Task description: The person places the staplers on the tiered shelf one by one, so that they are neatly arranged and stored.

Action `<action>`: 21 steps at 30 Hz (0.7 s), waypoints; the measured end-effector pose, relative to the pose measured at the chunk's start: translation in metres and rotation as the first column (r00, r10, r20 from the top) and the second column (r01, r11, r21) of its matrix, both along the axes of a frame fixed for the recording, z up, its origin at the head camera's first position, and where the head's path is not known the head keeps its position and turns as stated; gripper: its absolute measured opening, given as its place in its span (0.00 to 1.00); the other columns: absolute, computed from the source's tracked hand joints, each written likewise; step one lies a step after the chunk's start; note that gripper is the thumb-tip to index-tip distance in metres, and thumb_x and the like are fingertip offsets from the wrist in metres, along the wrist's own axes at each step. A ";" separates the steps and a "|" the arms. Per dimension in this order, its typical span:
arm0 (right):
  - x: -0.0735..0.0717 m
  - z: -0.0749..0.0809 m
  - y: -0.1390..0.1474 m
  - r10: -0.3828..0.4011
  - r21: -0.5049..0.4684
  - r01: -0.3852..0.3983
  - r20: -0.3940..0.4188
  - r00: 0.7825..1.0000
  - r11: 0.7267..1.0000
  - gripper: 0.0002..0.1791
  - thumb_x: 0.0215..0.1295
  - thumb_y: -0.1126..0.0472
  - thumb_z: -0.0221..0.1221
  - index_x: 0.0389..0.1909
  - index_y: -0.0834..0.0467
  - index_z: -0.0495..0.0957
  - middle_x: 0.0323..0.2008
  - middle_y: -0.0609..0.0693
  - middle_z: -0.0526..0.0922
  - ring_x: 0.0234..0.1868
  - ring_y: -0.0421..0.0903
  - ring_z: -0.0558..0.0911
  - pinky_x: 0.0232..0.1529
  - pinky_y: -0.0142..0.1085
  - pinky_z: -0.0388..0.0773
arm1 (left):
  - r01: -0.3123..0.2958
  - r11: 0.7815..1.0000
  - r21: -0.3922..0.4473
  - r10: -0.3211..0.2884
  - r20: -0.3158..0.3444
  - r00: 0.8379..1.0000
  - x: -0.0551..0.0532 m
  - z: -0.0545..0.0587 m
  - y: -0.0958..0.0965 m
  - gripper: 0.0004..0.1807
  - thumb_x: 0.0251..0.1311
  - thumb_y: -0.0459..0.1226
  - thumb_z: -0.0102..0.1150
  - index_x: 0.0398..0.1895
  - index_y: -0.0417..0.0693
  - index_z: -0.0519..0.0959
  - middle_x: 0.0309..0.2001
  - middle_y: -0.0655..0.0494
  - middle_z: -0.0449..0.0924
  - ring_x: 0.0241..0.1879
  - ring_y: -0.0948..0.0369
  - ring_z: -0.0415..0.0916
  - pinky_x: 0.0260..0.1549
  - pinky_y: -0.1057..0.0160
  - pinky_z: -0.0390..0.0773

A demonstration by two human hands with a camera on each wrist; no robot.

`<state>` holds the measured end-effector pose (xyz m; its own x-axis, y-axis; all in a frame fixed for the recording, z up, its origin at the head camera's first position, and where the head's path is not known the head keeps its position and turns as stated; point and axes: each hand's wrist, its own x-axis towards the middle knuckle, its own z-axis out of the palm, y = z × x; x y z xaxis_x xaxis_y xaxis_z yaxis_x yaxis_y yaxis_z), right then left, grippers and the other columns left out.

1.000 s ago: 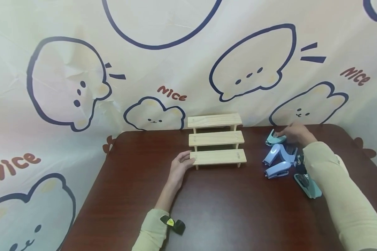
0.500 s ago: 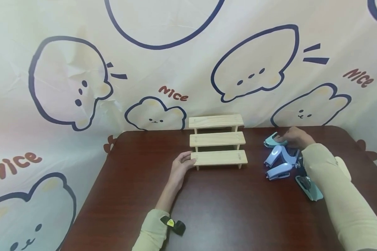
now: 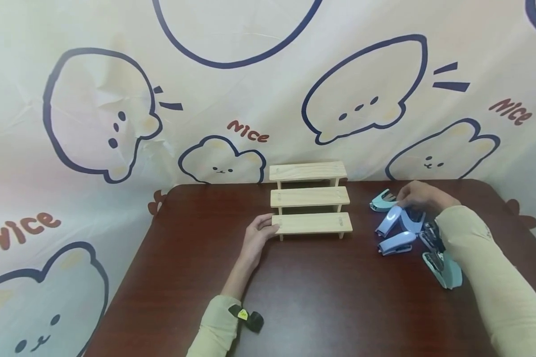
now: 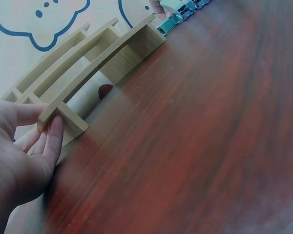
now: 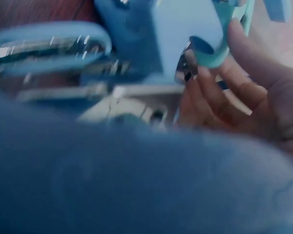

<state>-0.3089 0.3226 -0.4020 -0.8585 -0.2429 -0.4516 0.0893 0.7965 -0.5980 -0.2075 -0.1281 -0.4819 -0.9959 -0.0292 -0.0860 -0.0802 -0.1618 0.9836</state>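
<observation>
My left hand (image 3: 255, 237) pinches the left end of the lowest step of a three-step wooden display rack (image 3: 311, 223), thumb on top and fingers beneath, as the left wrist view shows. Beside the rack's right end, a teal stapler (image 3: 382, 201) lies spread open at the back of the table. My right hand (image 3: 421, 195) pinches its right end between thumb and fingers; the teal edge (image 5: 219, 57) shows between them in the right wrist view. Just in front of that hand lie blue staplers (image 3: 395, 243), close together.
Another teal stapler (image 3: 444, 270) lies beside my right forearm, with a dark stapler (image 3: 430, 237) behind it, partly covered by the sleeve. The brown table (image 3: 321, 297) meets a cartoon-printed cloth (image 3: 286, 99) at the back. A large blurred blue shape (image 5: 136, 180) fills the lower right wrist view.
My right hand has shifted the pinched teal stapler slightly left. The right forearm has moved a little right, uncovering more of the near teal and dark staplers. My left hand stays on the rack.
</observation>
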 end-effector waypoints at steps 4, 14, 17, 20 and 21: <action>0.001 0.003 0.000 0.010 -0.067 -0.008 0.041 0.999 0.998 0.13 0.75 0.60 0.59 0.48 0.68 0.76 0.40 0.57 0.81 0.43 0.56 0.81 0.44 0.45 0.81 | -0.001 1.000 -0.001 0.001 0.004 1.000 -0.001 0.000 0.000 0.25 0.64 0.29 0.64 0.64 0.32 0.75 0.57 0.39 0.80 0.44 0.60 0.81 0.49 0.65 0.81; -0.009 0.014 -0.003 -0.014 -0.131 0.014 0.006 1.000 0.991 0.23 0.82 0.59 0.48 0.58 0.80 0.65 0.53 0.73 0.75 0.53 0.68 0.82 0.53 0.53 0.84 | 0.004 1.000 -0.006 -0.004 -0.001 1.000 -0.002 0.000 -0.001 0.26 0.64 0.29 0.64 0.64 0.31 0.74 0.57 0.37 0.80 0.44 0.60 0.80 0.49 0.65 0.81; -0.010 0.016 -0.005 -0.048 -0.153 0.054 0.042 0.998 0.987 0.23 0.81 0.63 0.48 0.59 0.82 0.65 0.50 0.70 0.78 0.47 0.60 0.86 0.51 0.50 0.86 | 0.009 1.000 -0.004 -0.009 -0.001 1.000 -0.001 0.000 -0.001 0.26 0.64 0.29 0.64 0.64 0.30 0.73 0.57 0.36 0.79 0.44 0.60 0.80 0.49 0.65 0.81; -0.011 0.019 -0.011 -0.117 -0.150 0.125 0.057 0.991 0.981 0.25 0.80 0.64 0.48 0.61 0.84 0.62 0.47 0.71 0.79 0.42 0.56 0.87 0.49 0.48 0.87 | 0.004 1.000 -0.005 -0.004 -0.009 1.000 -0.001 0.000 -0.002 0.25 0.64 0.29 0.64 0.64 0.29 0.73 0.56 0.36 0.79 0.44 0.61 0.80 0.48 0.66 0.81; -0.011 0.020 -0.014 -0.143 -0.148 0.150 0.057 0.988 0.977 0.26 0.80 0.64 0.48 0.62 0.85 0.60 0.48 0.72 0.78 0.43 0.58 0.87 0.49 0.48 0.87 | 0.002 1.000 -0.004 -0.002 -0.010 1.000 -0.001 0.000 -0.003 0.25 0.64 0.28 0.64 0.64 0.29 0.73 0.56 0.36 0.79 0.44 0.61 0.80 0.48 0.66 0.81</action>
<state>-0.3203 0.3085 -0.3823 -0.8694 -0.1841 -0.4585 0.2284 0.6732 -0.7034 -0.2081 -0.1309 -0.4823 -0.9968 -0.0271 -0.0756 -0.0704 -0.1576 0.9850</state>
